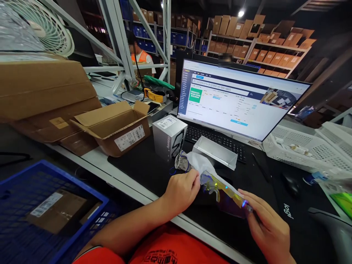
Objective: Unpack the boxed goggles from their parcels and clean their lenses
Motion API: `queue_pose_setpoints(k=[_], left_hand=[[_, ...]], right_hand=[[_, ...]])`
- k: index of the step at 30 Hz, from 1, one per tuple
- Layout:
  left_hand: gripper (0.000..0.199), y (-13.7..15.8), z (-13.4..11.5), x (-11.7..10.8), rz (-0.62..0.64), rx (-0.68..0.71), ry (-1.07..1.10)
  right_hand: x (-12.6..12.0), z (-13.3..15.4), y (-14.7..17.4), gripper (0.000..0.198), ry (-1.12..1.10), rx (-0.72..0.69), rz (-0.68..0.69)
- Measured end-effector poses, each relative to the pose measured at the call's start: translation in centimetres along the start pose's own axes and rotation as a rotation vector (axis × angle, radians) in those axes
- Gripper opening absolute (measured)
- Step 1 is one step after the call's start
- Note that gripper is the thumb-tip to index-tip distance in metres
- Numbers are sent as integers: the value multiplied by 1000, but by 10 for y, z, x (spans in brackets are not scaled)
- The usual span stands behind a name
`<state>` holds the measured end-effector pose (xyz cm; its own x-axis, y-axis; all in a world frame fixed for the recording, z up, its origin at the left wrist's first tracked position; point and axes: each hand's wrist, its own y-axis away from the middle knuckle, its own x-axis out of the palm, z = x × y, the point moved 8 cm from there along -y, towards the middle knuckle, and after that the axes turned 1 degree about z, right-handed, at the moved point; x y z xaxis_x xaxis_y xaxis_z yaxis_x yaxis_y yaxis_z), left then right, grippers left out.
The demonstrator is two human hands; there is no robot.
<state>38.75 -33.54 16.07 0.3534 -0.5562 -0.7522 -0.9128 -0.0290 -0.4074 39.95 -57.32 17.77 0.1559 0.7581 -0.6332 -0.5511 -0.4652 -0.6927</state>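
A wide black-framed monitor (220, 104) stands behind a black keyboard (217, 138), with a white perforated plastic basket (283, 148) and a black mouse (290, 184) to the right, a pale round fan (44, 31) upper left and a blue plastic crate (77, 181) lower left.

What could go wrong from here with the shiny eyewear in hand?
The right hand grips one end of the shiny eyewear, so touch may smudge its reflective surface. The blue cord near the left hand might snag. The silver tray sits right by the keyboard; a bump could press keys.
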Motion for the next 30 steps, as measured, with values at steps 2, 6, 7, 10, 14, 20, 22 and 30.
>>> queue_pose_setpoints(k=[2,6,7,10,14,20,22,30], left_hand=[[26,0,-4,-4,-25,63,-50],[24,-6,-2,-12,41,118,167],[22,-7,-1,-12,79,128,219],[18,-10,4,-10,213,109,304],[15,-9,13,-6,246,-42,419],[19,-10,26,-17,57,-108,500],[21,-19,27,-27,40,-101,462],[19,-97,-26,-16,522,123,-138]], right_hand=[[3,7,0,49,26,-95,46],[7,7,-3,53,45,-128,65],[6,4,-6,47,47,-85,37],[5,-9,-10,24,36,118,-79],[17,-11,-9,16,-50,295,-147],[27,15,-15,29,-21,35,-125],[29,18,-18,37,-13,-48,-64],[31,27,-28,53,48,-215,36]])
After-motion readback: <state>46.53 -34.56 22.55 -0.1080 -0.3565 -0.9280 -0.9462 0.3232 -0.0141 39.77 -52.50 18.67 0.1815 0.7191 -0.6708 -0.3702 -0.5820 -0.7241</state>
